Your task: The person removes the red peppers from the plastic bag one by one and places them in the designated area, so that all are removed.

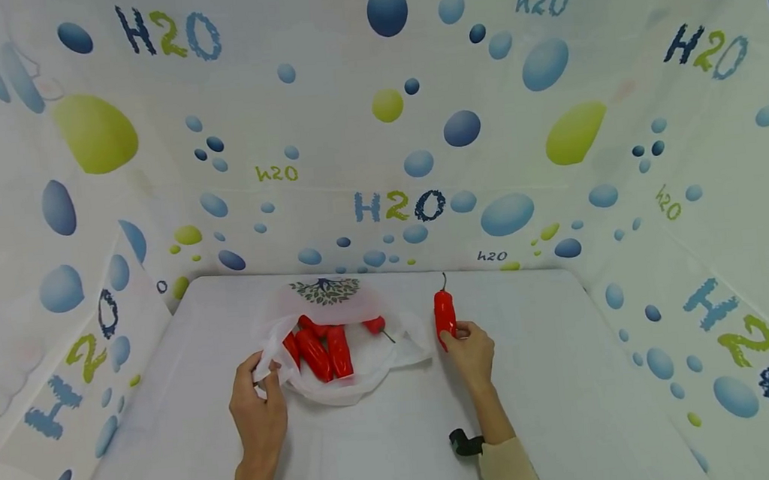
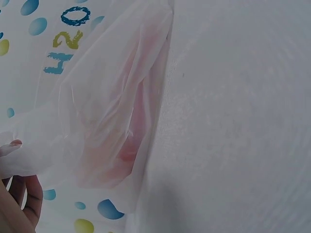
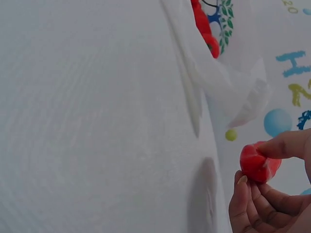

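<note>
A white plastic bag (image 1: pixel 349 392) with a tree print lies on the table, its mouth facing the person. Several red peppers (image 1: pixel 315 355) lie inside it, and one by the right side of the mouth shows a dark stem. The left hand (image 1: pixel 259 412) pinches the bag's left edge; in the left wrist view the thin plastic (image 2: pixel 102 111) stretches from the fingers. To the right of the bag, the right hand (image 1: pixel 471 354) grips a long red pepper (image 1: pixel 444 310) near its lower end, stem pointing away. In the right wrist view the pepper's blunt end (image 3: pixel 256 165) shows between thumb and fingers.
The white table (image 1: pixel 573 391) extends around the bag. Behind it and at both sides hang white sheets (image 1: pixel 333 108) printed with blue and green drops and H2O lettering. A dark wrist-camera mount (image 1: pixel 466 443) sits at the right wrist.
</note>
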Demonstrator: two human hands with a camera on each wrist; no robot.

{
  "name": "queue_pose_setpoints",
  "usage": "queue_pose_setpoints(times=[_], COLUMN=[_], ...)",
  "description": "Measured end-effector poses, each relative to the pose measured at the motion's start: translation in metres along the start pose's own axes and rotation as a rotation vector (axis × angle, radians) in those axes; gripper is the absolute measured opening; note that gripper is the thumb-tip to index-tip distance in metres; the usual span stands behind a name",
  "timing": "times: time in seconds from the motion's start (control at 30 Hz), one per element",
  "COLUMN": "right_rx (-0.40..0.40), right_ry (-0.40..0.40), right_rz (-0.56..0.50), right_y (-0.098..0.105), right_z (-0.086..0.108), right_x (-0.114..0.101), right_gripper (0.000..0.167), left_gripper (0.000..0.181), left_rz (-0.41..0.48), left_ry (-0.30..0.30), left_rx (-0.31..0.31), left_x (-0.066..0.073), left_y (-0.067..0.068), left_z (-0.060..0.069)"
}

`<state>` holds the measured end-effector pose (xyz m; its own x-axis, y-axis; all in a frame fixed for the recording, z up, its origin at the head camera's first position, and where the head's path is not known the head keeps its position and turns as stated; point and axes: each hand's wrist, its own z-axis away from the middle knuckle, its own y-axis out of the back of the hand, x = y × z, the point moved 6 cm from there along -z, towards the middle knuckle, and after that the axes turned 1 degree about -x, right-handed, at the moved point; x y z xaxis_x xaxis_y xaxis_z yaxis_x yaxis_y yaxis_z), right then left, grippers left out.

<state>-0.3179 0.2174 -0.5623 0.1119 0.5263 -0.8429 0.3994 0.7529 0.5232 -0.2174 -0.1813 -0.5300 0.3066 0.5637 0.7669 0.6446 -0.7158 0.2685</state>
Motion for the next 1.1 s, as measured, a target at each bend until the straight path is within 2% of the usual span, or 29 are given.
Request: queue_pose_setpoints(times=[0.3,0.7,0.93,1.1], right_rx=[-0.015,0.004,0.015,0.020], right_ry=[-0.038,0.020,0.004,-0.013], right_rz=[0.010,0.064,0.065,0.075], right_y=[-0.002,-0.001,-0.001,-0.001], right_z=[-0.007,-0.017,-0.016,-0.014], right_x=[0.014,0.021,0.021,0.021], right_gripper=[0.034,0.034,0.033,0.033], left_gripper=[0.030,0.029,0.030,0.030], left_rz=[-0.004,-0.006,-0.016,-0.009], left_ry=[-0.009,-0.060,-0.028,-0.035], left_rx=[0.000,0.021,-0.001,0.002], left_x=[0.000,0.001,0.000,0.001], left_y=[0.000,0.000,0.000,0.000], left_z=[-0.001,0.000,-0.001,0.000])
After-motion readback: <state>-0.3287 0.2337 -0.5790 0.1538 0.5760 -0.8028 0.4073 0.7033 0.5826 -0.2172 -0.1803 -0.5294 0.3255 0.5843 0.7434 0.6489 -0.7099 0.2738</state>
